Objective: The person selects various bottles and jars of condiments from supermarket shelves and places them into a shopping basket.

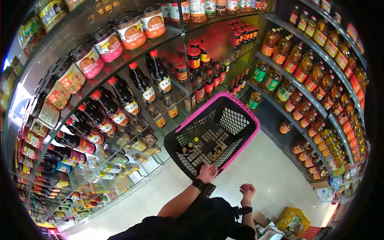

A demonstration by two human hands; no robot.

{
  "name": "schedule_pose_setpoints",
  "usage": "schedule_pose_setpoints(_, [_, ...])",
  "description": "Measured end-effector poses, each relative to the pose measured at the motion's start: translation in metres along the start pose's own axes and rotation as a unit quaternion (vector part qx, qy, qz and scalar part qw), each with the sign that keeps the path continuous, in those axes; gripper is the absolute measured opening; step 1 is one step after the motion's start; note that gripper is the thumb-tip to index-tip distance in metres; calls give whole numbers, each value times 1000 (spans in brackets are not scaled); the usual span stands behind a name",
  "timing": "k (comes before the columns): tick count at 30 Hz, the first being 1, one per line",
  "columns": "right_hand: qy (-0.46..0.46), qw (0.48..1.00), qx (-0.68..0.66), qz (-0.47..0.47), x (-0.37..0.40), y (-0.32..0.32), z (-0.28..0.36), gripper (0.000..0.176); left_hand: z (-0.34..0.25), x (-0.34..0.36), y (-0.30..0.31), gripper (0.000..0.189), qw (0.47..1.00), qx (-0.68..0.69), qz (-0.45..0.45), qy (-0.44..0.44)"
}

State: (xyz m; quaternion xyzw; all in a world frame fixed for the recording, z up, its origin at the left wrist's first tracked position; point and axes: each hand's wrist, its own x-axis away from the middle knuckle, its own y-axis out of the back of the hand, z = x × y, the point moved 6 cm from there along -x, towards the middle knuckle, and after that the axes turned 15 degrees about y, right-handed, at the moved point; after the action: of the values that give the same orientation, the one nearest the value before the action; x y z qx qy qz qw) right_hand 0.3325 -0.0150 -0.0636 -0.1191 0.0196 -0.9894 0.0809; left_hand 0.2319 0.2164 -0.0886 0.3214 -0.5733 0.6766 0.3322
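A black shopping basket with a pink rim and mesh-like walls stands in front of me, beside the glass shelves. My left hand lies at the basket's near edge, fingers curled over the rim. Inside the basket, small bottles with yellow caps stand at the left, and several more small bottles are close to the near right wall, just beyond that hand. My right hand hangs to the right of the basket, above the floor. Its fingers are loosely bent with a gap at the thumb, and no object shows in it.
Glass shelves with dark sauce bottles and labelled jars curve along the left. Cooking oil bottles fill the shelves on the right. A yellow crate and bags stand on the pale tiled floor at lower right.
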Motion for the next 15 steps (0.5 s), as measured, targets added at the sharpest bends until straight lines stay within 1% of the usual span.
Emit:
schedule_pose_setpoints(2, [6,1000,24,-4,-23,8,15,12,1,-12,-28,10,1000,9,11,5])
schedule_pose_setpoints(4, [5,999,42,5,-47,5,25,11,-7,-25,-39,9,1000,20,20,8])
schedule_pose_setpoints(6, [33,999,41,12,-76,-12,39,9,-21,-31,-45,9,999,20,43,-1])
schedule_pose_setpoints(8, [27,997,65,32,-101,-37,57,9,-30,-28,-45,9,997,50,50,-10])
schedule_pose_setpoints(10, [76,985,102,118,-131,-73,68,10,-42,-26,-38,11,996,80,-12,-39])
schedule_pose_setpoints(11, [86,979,113,149,-146,-93,72,10,-50,-58,-15,12,993,73,90,-14])
schedule_pose_setpoints(12, [96,971,124,180,-160,-114,73,11,-55,-49,-15,12,993,78,87,-13])
schedule_pose_setpoints(14, [82,959,128,241,-192,-157,66,9,-66,-32,-20,12,989,84,66,-101])
schedule_pose_setpoints(15, [102,942,108,301,-208,-181,57,7,-68,-31,-17,11,988,117,30,-98])
